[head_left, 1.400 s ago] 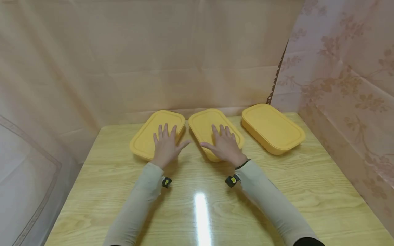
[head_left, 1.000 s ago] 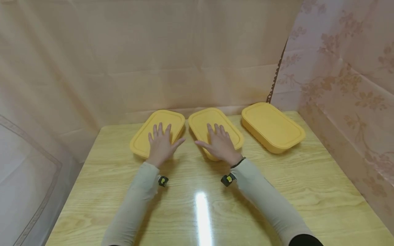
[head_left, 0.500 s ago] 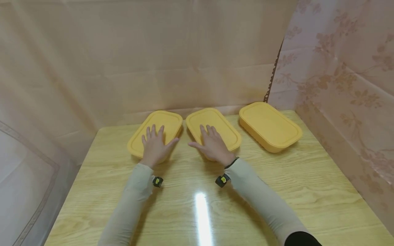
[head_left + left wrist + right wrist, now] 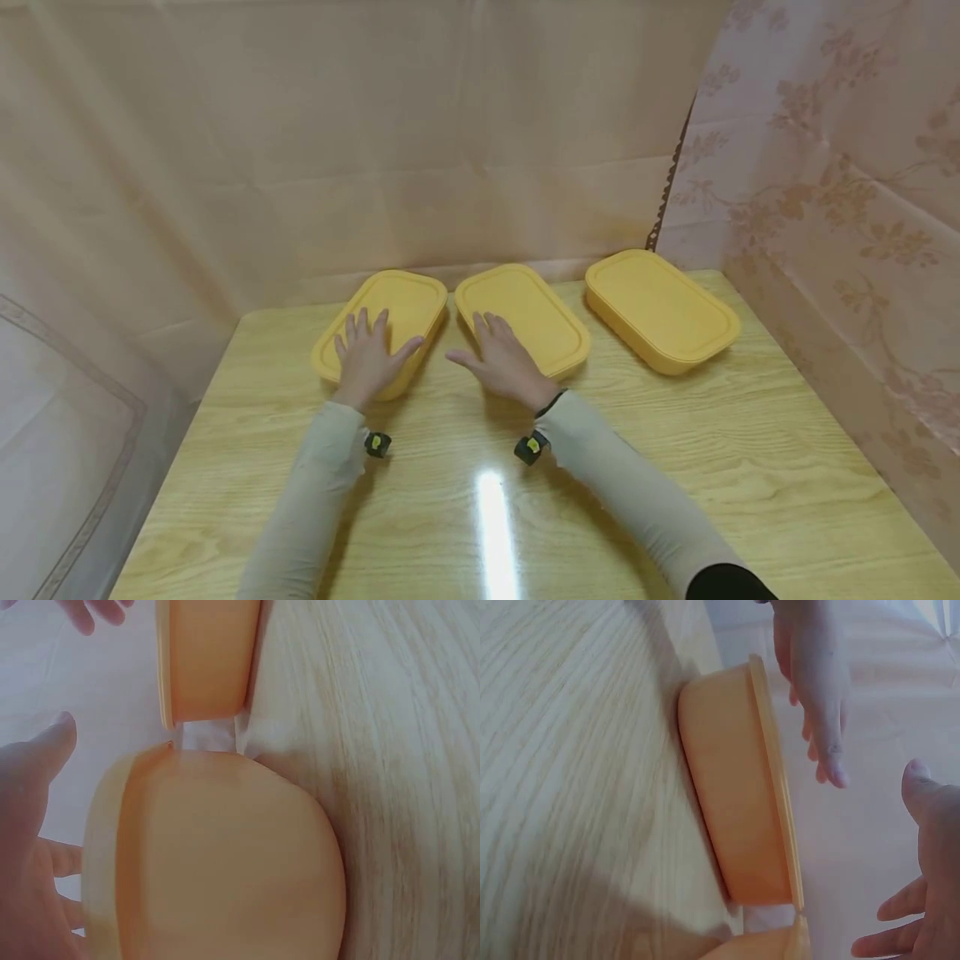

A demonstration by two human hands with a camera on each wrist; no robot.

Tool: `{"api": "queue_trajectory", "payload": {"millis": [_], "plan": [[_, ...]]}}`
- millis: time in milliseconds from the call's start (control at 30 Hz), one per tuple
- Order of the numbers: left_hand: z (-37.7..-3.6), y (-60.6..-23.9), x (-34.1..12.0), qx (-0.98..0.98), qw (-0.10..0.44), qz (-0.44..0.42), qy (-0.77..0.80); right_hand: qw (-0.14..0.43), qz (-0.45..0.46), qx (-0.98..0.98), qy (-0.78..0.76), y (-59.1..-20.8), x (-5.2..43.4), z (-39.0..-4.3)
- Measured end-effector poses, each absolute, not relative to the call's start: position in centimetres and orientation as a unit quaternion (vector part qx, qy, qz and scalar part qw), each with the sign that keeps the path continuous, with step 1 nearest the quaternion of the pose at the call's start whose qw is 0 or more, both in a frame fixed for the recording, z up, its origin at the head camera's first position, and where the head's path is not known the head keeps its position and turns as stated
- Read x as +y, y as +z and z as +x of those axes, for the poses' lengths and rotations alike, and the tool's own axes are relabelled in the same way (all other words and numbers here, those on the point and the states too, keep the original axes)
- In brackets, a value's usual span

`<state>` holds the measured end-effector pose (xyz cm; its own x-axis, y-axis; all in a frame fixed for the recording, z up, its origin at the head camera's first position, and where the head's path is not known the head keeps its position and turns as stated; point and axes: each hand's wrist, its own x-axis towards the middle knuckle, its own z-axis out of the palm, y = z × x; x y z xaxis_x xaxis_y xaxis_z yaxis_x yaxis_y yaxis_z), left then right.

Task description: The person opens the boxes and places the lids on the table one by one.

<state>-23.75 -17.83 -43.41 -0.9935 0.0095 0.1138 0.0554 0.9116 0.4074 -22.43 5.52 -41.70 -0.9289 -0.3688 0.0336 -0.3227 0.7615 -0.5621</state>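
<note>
Three yellow lidded containers stand in a row at the back of a wooden table [image 4: 675, 467]. My left hand [image 4: 367, 357] is spread flat over the near end of the left container [image 4: 405, 296]. Over the near left corner of the middle container [image 4: 536, 312] is my right hand [image 4: 498, 360], fingers straight, thumb out to the left. The right container [image 4: 660, 304] stands alone. In the left wrist view my left hand [image 4: 30, 825] is beside the left container [image 4: 225, 862]. The right wrist view shows a gap between my right hand [image 4: 930, 855] and the lids. Neither hand grips anything.
Pale cloth hangs close behind the containers, and a floral curtain [image 4: 825, 167] walls the table's right side. A clear sheet hangs off the left edge. Small black and yellow devices [image 4: 377, 444] sit at both wrists. Bare tabletop lies between me and the containers.
Both hands have slid back toward me, from the middle of the left and middle lids to their near ends. The containers have not moved.
</note>
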Motion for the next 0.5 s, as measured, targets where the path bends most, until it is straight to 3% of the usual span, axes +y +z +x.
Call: {"api": "queue_trajectory", "payload": {"millis": [500], "plan": [[-24.0,-43.5,-19.0,-0.972,0.039,-0.012,-0.232,0.052,-0.201,0.919,-0.336,-42.5,2.9,-22.5]]}}
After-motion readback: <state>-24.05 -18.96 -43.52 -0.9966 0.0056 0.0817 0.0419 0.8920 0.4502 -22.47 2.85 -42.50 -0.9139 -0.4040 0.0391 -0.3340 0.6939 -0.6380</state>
